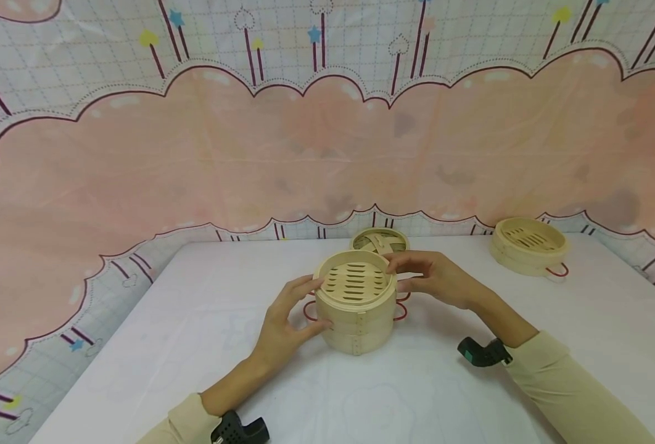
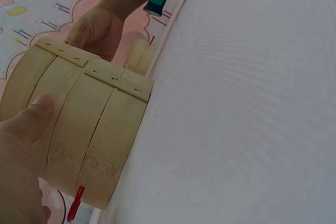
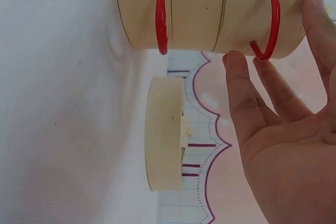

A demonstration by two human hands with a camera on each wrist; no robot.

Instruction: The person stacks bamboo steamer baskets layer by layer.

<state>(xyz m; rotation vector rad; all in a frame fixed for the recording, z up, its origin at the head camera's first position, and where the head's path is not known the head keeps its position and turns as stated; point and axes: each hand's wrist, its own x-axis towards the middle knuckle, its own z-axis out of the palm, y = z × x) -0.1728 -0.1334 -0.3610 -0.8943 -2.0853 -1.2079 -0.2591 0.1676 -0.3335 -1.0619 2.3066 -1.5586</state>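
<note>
A stack of two round bamboo steamer baskets (image 1: 358,330) with red loop handles stands mid-table, its slatted base facing up inside the top rim. My left hand (image 1: 283,320) grips the stack's left side, thumb against the front wall and fingers at the upper rim; the left wrist view shows that thumb on the bamboo wall (image 2: 100,114). On the right, my right hand (image 1: 435,277) holds the upper basket by its rim, one fingertip over the edge. The right wrist view has its other fingertips (image 3: 237,61) by the red handle (image 3: 274,22).
Behind the stack lies a bamboo lid (image 1: 380,237) with woven strips, partly hidden. Another bamboo basket (image 1: 530,246) with a red handle stands at the back right of the white table (image 1: 238,271). A patterned cloth (image 1: 305,142) hangs behind the table.
</note>
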